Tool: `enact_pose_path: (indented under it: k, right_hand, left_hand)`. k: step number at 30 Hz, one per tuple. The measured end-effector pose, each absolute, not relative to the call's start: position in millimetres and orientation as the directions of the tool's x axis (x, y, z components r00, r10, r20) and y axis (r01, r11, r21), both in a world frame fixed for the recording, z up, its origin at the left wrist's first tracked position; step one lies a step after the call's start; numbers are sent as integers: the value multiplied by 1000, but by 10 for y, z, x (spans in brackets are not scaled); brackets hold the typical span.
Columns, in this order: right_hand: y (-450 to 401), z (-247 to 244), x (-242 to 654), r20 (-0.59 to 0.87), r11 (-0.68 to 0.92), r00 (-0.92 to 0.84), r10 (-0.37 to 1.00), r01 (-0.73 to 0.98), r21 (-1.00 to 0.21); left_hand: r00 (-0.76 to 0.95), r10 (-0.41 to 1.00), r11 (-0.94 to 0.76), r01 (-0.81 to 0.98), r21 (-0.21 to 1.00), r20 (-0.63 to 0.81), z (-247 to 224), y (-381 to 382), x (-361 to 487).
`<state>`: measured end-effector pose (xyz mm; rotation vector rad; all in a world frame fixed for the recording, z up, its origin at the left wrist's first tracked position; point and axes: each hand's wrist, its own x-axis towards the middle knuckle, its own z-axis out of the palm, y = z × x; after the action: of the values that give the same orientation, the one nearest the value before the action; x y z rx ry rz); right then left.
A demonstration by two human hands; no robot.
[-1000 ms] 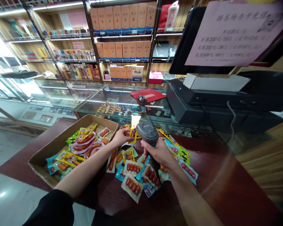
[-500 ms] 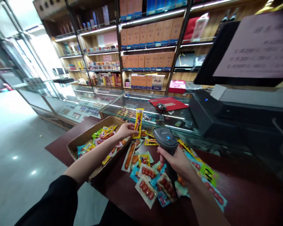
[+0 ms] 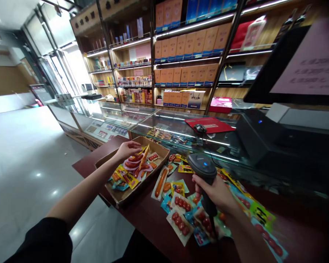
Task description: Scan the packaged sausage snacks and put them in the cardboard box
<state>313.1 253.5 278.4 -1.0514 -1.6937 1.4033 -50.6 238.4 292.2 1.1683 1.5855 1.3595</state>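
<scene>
My right hand is wrapped round the handle of a dark barcode scanner with a blue light on top. Under the scanner, packaged snack sausages lie spread on the dark red table. At the left, a shallow cardboard box holds more sausage packets, some yellow and some pink-edged. Over its far left side hovers my left hand, fingers loosely stretched and no packet in them. Just right of those fingers, a narrow yellow sausage packet stands tilted, edge-on, above the other packets in the box.
Behind the table runs a glass display counter, with a red mat and a computer mouse on it. A monitor with a paper over it stands at the right. Shelves of boxes line the back wall.
My left hand has moved left from beside the scanner to over the box and let go of the yellow sausage packet. The view has shifted; my right hand still grips the scanner.
</scene>
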Motion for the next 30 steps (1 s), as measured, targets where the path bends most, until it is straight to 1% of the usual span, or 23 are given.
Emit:
enact_pose_path:
  k: [4, 9, 15, 17, 19, 22, 25, 27, 30]
  right_hand:
    - [2557, 2855, 3250, 41, 97, -385, 922, 129, -987]
    - [2592, 2962, 3420, 34, 75, -291, 956, 130, -989]
    - [2654, 2975, 3552, 9, 25, -217, 976, 70, -997]
    - [2667, 2966, 3576, -10, 2, -199, 980, 61, -998]
    - [2680, 2957, 3600, -8, 4, -191, 981, 59, -998]
    - [2711, 2936, 3652, 17, 25, -179, 984, 43, -999]
    - [2752, 2907, 3710, 17, 18, -149, 989, 5, -1000]
    - [2775, 2887, 3735, 11, 11, -130, 991, -5, -1000]
    - [2789, 2862, 3741, 15, 15, -131, 991, -1, -1000]
  left_hand:
    - [-199, 980, 12, 169, 986, 22, 2830, 2655, -97]
    - [-25, 1000, 16, 179, 984, -12, 2622, 3091, 556]
    - [93, 995, 4, 304, 953, -34, 2220, 3574, 1179]
    - [101, 995, -24, 361, 932, -13, 2095, 3665, 1281]
    - [111, 993, -81, 427, 900, 37, 2013, 3700, 1316]
    - [133, 977, -212, 548, 809, 166, 1992, 3673, 1275]
    - [209, 935, -349, 698, 625, 288, 2035, 3625, 1221]
    - [313, 900, -429, 751, 502, 302, 2039, 3609, 1222]
    - [488, 832, -555, 733, 394, 264, 1969, 3613, 1275]
